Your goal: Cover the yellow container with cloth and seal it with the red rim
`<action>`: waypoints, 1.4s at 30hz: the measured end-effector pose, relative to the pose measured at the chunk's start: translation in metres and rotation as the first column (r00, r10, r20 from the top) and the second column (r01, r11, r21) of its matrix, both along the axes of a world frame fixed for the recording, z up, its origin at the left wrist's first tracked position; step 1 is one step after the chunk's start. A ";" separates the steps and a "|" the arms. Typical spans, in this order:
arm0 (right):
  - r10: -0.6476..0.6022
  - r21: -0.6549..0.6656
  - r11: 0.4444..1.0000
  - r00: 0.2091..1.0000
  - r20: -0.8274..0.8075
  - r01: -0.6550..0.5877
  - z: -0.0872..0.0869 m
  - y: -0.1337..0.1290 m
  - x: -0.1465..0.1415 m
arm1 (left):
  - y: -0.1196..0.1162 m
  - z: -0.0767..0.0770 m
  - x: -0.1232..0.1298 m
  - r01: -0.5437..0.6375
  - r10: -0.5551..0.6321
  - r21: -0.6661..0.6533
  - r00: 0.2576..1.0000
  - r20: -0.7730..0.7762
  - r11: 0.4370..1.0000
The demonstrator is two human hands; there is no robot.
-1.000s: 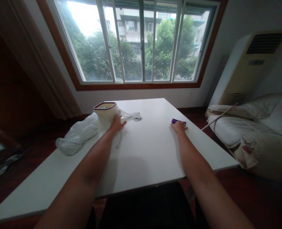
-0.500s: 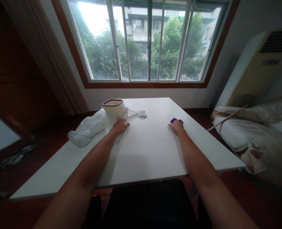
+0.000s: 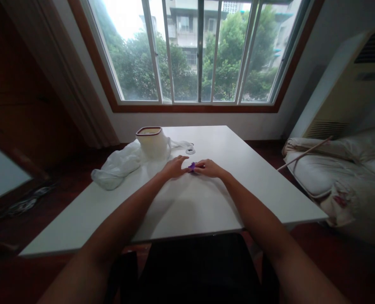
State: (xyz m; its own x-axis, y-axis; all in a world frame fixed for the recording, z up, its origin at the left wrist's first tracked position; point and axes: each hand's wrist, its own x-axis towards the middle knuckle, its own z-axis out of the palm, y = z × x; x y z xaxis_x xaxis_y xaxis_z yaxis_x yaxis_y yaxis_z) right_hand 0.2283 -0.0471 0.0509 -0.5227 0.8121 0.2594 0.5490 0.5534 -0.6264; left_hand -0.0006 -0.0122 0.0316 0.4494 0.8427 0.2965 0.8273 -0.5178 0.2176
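Over the middle of the white table (image 3: 187,211), my two hands meet around a small purple crumpled thing (image 3: 192,166); its exact kind is too small to make out. My right hand (image 3: 210,168) has its thumb and fingers closed on the right side of it. From the other side, my left hand (image 3: 174,167) reaches in with thumb and fingers apart, the thumb tip at the purple thing's left edge. Just beyond my left hand stands a cream bin (image 3: 151,145) with a dark red rim, white plastic bag (image 3: 120,166) lying beside it.
A round grommet (image 3: 190,151) is set in the table behind my hands. To the right are a pale padded seat (image 3: 317,169) with a thin stick (image 3: 304,154) leaning over it and a tall air conditioner (image 3: 339,84). A window (image 3: 196,55) lies ahead.
My right hand has brought the purple thing from the table's right side leftward to the middle. My left hand has moved right, away from the bin, to meet it.
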 end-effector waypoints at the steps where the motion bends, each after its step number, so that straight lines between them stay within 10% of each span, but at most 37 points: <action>1: 0.036 -0.012 0.999 0.996 -0.087 -0.037 0.003 -0.004 -0.002 | -0.010 0.002 0.007 0.049 -0.047 -0.036 0.998 0.033 0.998; 8: 0.046 -0.086 0.993 0.920 -0.389 -0.086 0.012 -0.010 -0.005 | -0.024 0.019 0.005 -0.071 0.069 0.004 0.983 0.167 0.997; 13: -0.176 -0.020 0.984 0.957 -0.232 0.176 -0.004 0.006 0.009 | -0.008 0.036 -0.058 -0.510 0.494 0.004 0.836 0.239 0.860; 17: -0.243 -0.004 0.970 0.969 -0.046 0.243 -0.015 0.015 0.019 | -0.007 0.037 -0.098 -0.636 0.607 0.066 0.758 0.237 0.769; 26: -0.208 -0.049 0.977 0.977 0.041 0.210 -0.019 0.015 0.020 | -0.011 0.011 -0.037 -0.376 0.378 -0.142 0.926 -0.014 0.916; 37: -0.198 -0.059 0.978 0.977 0.079 0.202 -0.022 0.020 0.027 | 0.011 0.001 -0.085 -0.603 0.599 -0.138 0.797 -0.076 0.785; 42: -0.203 -0.072 0.975 0.976 0.085 0.209 -0.023 0.020 0.028 | -0.004 0.001 -0.056 -0.497 0.491 -0.093 0.867 -0.080 0.863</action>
